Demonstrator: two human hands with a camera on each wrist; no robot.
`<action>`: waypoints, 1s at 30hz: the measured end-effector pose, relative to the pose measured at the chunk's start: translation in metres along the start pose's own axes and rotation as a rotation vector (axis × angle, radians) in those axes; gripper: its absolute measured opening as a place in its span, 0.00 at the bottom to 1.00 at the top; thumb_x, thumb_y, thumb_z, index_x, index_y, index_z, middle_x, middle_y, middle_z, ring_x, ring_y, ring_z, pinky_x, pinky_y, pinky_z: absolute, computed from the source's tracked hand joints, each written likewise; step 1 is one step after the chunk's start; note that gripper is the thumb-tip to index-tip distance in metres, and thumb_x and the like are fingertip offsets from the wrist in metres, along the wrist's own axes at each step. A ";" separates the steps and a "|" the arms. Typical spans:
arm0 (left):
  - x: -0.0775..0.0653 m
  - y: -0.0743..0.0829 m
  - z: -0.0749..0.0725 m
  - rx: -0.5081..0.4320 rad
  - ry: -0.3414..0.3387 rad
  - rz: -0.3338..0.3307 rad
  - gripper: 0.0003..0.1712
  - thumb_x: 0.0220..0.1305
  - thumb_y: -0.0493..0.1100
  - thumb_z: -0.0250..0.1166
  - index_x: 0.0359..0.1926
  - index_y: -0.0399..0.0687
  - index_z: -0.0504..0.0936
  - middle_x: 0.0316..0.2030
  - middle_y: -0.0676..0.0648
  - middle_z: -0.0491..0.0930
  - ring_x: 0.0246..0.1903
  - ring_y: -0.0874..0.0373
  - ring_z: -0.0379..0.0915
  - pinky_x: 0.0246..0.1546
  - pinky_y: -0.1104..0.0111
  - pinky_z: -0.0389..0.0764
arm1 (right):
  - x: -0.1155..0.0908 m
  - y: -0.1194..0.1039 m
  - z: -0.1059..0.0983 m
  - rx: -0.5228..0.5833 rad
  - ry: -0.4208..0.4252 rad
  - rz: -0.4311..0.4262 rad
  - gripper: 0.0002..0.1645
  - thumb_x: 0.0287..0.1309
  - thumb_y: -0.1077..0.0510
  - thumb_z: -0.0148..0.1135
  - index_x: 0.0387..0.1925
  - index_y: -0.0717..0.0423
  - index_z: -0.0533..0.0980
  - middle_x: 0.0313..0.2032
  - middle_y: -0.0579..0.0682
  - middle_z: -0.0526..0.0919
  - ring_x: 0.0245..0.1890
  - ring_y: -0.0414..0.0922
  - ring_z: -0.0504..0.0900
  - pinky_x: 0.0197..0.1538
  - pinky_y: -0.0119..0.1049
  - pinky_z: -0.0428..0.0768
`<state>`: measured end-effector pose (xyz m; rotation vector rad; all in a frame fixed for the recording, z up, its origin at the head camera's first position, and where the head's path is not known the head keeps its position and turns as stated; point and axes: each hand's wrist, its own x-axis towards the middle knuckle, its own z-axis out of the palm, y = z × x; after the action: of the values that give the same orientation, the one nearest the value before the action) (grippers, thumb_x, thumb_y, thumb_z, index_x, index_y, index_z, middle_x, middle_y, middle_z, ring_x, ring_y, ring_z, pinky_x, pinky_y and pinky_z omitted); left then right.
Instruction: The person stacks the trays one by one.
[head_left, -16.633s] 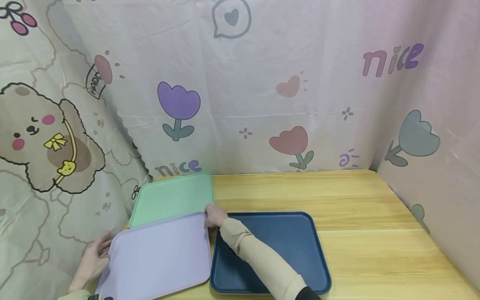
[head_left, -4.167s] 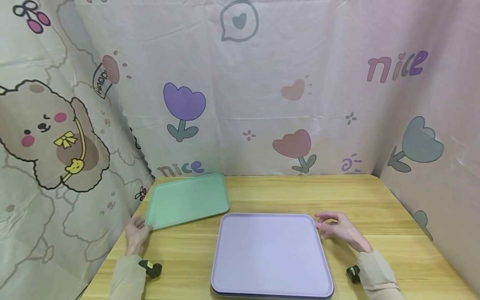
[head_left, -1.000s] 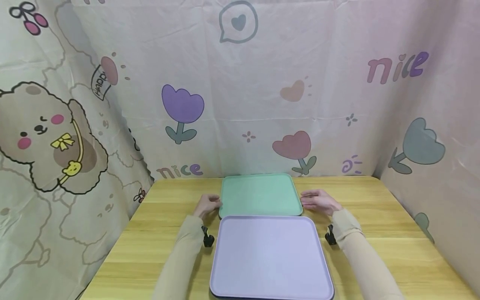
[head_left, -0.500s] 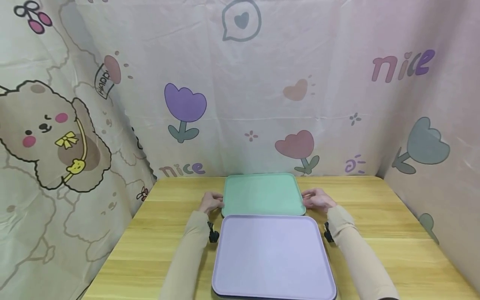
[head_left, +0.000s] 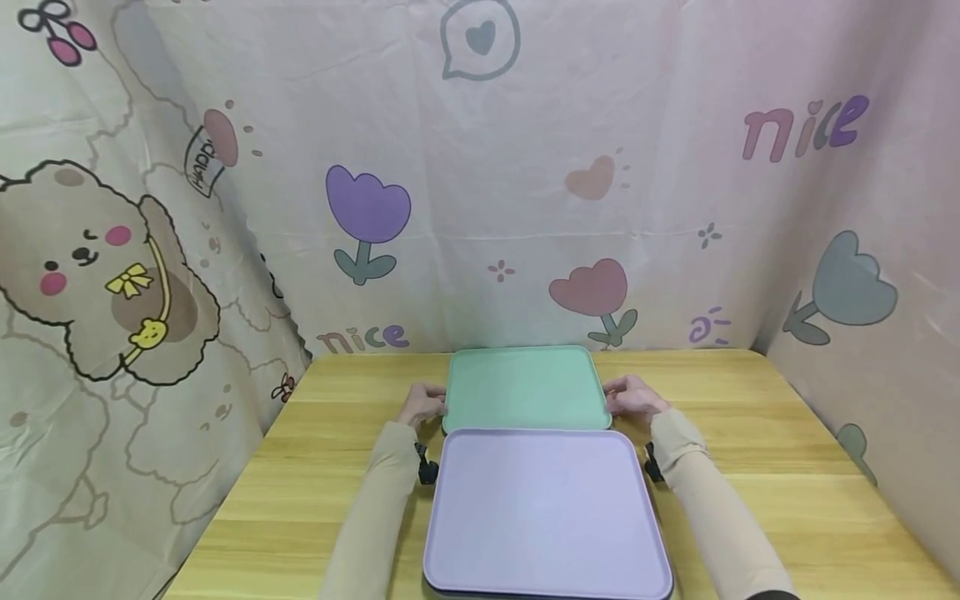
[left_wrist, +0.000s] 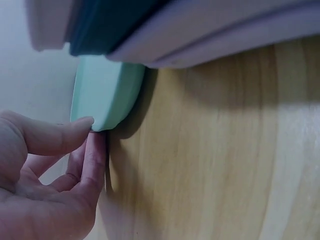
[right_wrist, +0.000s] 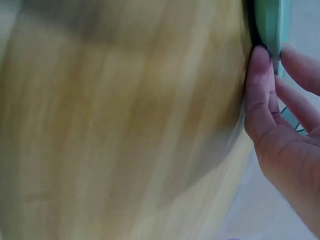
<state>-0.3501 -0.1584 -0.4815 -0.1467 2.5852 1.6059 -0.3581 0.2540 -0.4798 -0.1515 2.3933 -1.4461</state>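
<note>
A mint green tray (head_left: 527, 388) lies at the back of the table, in front of the patterned cloth. My left hand (head_left: 422, 404) pinches its left rim, thumb on top and fingers beneath, as the left wrist view shows. On the opposite side my right hand (head_left: 634, 396) pinches the right rim, with fingertips under the edge. Closer to me is a lilac tray (head_left: 547, 512), stacked on a dark blue tray (left_wrist: 102, 30) whose edge shows only thinly in the head view. The green tray's front edge sits right behind the lilac one.
The light wooden table (head_left: 300, 483) stretches out on both sides of the trays. Behind it and at the sides hangs a printed cloth (head_left: 480, 208). A small black wrist camera (head_left: 427, 468) is strapped near the left sleeve.
Earlier, the lilac tray went from the left onto the dark blue tray. Then the green tray went from the back left to the back middle. Over the last half second the hands barely move.
</note>
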 end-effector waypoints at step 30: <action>0.001 0.022 -0.017 -0.287 -0.129 -0.014 0.32 0.57 0.24 0.58 0.65 0.24 0.70 0.62 0.26 0.75 0.48 0.53 0.79 0.64 0.56 0.78 | -0.019 -0.022 -0.023 0.124 0.036 -0.066 0.31 0.62 0.67 0.57 0.62 0.83 0.63 0.44 0.57 0.80 0.33 0.37 0.80 0.44 0.33 0.87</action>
<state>-0.3542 -0.1644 -0.4547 -0.0780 2.2447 1.9057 -0.3499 0.2684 -0.4465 -0.1778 2.3385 -1.6352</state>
